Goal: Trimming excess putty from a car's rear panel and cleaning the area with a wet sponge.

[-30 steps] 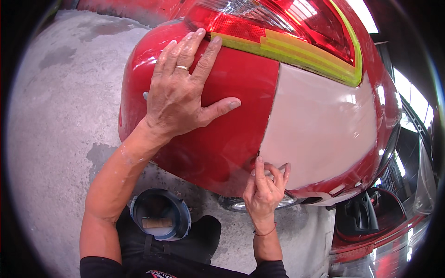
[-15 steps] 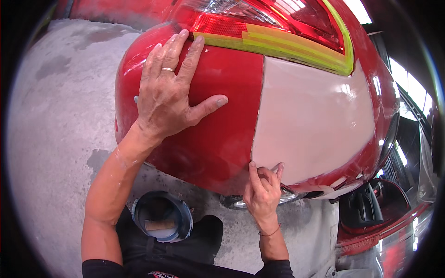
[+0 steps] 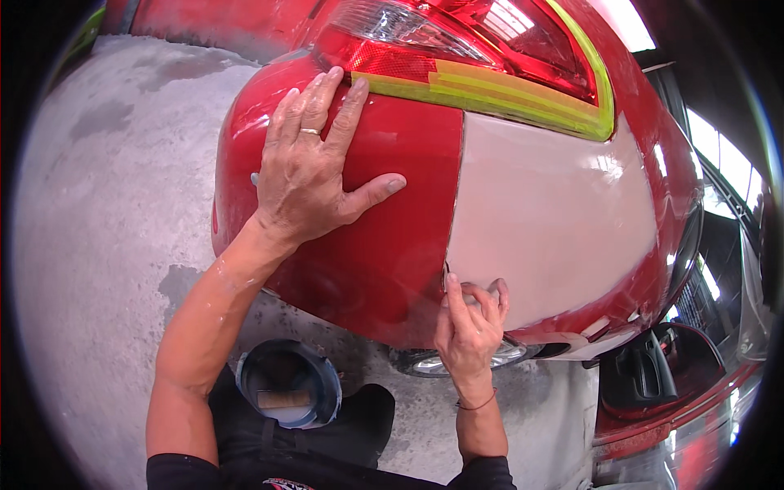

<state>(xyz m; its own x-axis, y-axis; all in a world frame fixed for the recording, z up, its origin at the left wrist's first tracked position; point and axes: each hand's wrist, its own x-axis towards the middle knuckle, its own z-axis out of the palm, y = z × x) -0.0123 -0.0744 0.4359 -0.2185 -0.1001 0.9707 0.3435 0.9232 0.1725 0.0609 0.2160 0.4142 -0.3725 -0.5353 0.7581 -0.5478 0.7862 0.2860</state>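
Observation:
My left hand (image 3: 302, 175) lies flat on the car's glossy red bumper (image 3: 392, 220), fingers spread, fingertips just under the tail light (image 3: 457, 37). Yellow-green masking tape (image 3: 514, 102) edges the lamp. To the right of the bumper is a body panel coated in matt beige filler or primer (image 3: 555, 212), with a narrow seam (image 3: 456, 204) between the two. At the seam's lower end my right hand (image 3: 471, 331) presses its index fingertip, the other fingers bent. A small dark tip shows there; what the fingers pinch is mostly hidden.
A blue-rimmed bucket (image 3: 331, 380) with a brown block (image 3: 283, 399) in cloudy water stands by my legs on the concrete floor (image 3: 122, 212). Below the panel is a wheel (image 3: 425, 365). An open red car door (image 3: 702, 359) lies at the right.
My right hand has slid slightly up the seam, and its fingers have shifted. My left hand stays flat on the bumper. The whole view has shifted a little.

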